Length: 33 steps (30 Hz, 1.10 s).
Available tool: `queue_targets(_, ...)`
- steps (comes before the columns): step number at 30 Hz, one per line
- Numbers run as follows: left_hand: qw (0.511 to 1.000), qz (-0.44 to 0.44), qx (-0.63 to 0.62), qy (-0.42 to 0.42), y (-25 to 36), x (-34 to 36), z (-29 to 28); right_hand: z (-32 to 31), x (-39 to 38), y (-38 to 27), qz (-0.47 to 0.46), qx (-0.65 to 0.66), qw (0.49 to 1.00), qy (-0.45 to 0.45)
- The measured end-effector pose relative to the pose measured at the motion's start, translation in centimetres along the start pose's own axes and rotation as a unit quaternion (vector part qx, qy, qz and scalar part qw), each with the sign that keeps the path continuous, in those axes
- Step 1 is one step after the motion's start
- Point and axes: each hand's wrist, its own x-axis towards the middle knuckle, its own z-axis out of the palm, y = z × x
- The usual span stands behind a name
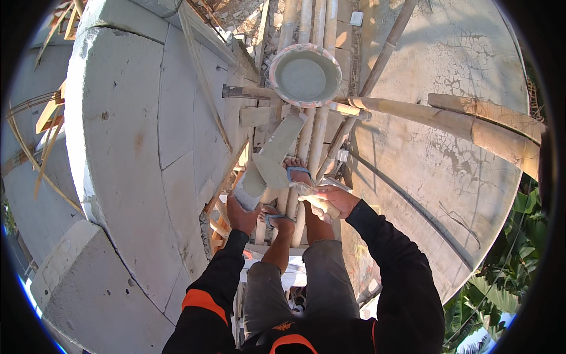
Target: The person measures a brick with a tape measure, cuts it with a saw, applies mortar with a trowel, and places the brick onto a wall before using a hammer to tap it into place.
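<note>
My left hand (242, 215) grips the lower end of a long, narrow pale block (283, 135), whose upper face is coated with grey-green mortar and which slants away from me toward the bucket. My right hand (337, 199) is closed on the wooden handle of a trowel (266, 169). The trowel's flat, mortar-smeared blade rests on or just over the coated block; I cannot tell if they touch. Beyond the block, a round plastic bucket (303, 79) holds smooth grey mixture. My sandalled feet (298, 171) are beneath on the poles.
A pale block wall (124, 153) rises at the left. Bamboo poles (321, 26) form a narrow platform with gaps. Thicker poles (448, 121) cross at the right over a cracked, plastered surface (424, 194). Rubble (239, 15) lies at the top; leaves (489, 298) show at the lower right.
</note>
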Motion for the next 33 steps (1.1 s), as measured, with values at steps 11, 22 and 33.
queue_targets(11, 0.99, -0.057, -0.126, -0.031, -5.5, -1.6, 0.3, -16.4, 9.9, -6.5, -0.052, 0.048, 0.992, 0.1)
queue_targets(22, 0.992, -0.063, -0.104, -0.035, -4.1, -1.5, 0.0, -14.4, 3.7, -0.3, -0.193, -0.567, 0.642, 0.479)
queue_targets(33, 0.993, -0.098, -0.059, -0.038, 0.6, -0.3, -0.2, -3.0, 2.0, 8.1, -0.155, -0.739, 0.496, 0.428)
